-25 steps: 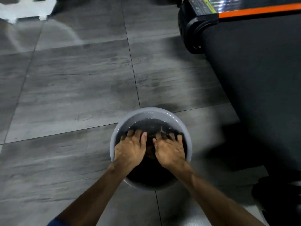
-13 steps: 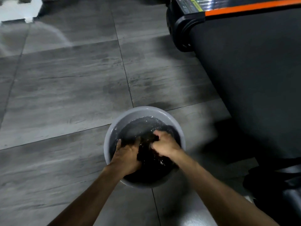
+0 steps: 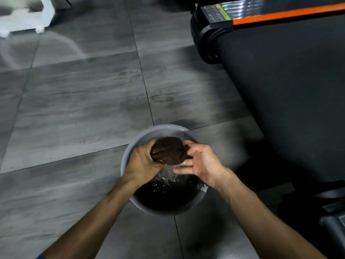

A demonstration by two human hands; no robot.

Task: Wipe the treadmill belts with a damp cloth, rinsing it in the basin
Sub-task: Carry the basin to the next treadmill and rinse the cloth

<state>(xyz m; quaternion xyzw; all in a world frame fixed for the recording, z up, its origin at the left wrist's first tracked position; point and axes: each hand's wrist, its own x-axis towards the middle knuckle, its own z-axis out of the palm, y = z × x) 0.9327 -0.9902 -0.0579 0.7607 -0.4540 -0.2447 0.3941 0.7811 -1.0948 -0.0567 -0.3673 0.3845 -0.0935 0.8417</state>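
Note:
A grey round basin (image 3: 128, 152) of dark water stands on the tiled floor. Above it I hold a wet, dark brown cloth (image 3: 169, 150) bunched into a ball. My left hand (image 3: 141, 163) grips the cloth from the left. My right hand (image 3: 200, 162) holds its right end, with some fingers stretched out below it. Water runs from the cloth into the basin. The treadmill belt (image 3: 289, 94), black with an orange side rail, fills the right side of the view.
Grey floor tiles (image 3: 74, 109) spread to the left and behind the basin. A white object (image 3: 24, 15) stands at the top left corner. The treadmill's black end cap (image 3: 207, 43) juts out behind the basin. Dark parts lie at the lower right (image 3: 328, 212).
Both hands were pressing the cloth under the water, then gathered it. Now they have lifted the bunched cloth out above the basin, and water drips from it.

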